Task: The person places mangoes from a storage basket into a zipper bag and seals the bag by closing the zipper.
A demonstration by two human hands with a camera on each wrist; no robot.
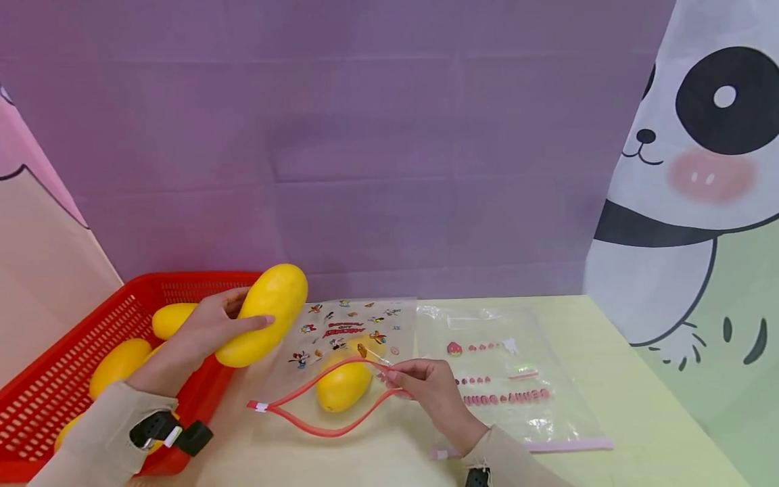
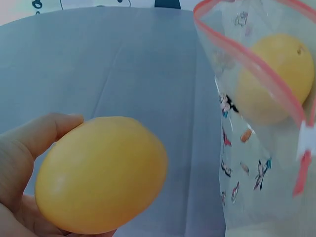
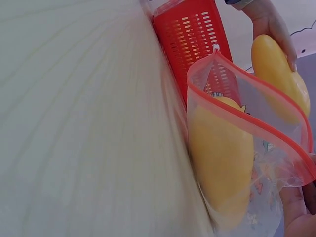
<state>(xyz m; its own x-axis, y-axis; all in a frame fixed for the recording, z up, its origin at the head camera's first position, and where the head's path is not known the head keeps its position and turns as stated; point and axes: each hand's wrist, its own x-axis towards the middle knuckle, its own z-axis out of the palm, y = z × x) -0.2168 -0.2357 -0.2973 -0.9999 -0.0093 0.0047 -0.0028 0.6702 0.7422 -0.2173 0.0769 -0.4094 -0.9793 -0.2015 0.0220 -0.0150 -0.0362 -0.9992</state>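
Observation:
My left hand (image 1: 228,325) grips a smooth, oblong yellow mango (image 1: 266,314) in the air, beside the red basket and left of the bag's mouth. In the left wrist view the thumb and fingers wrap round that mango (image 2: 101,175). My right hand (image 1: 429,392) pinches the red-edged mouth of a clear slider zip bag (image 1: 349,311) printed with cartoon figures. The bag's mouth gapes wide, and its white slider (image 2: 307,138) sits at the left end of the zip. Another mango (image 3: 222,158) lies inside the bag.
A red plastic basket (image 1: 201,406) with several yellow mangoes (image 1: 118,368) stands at the left. Flat on the pale table (image 1: 645,392) at the right lies a second clear zip bag (image 1: 511,426) with a pink zip. A purple cloth (image 1: 389,149) hangs behind the table.

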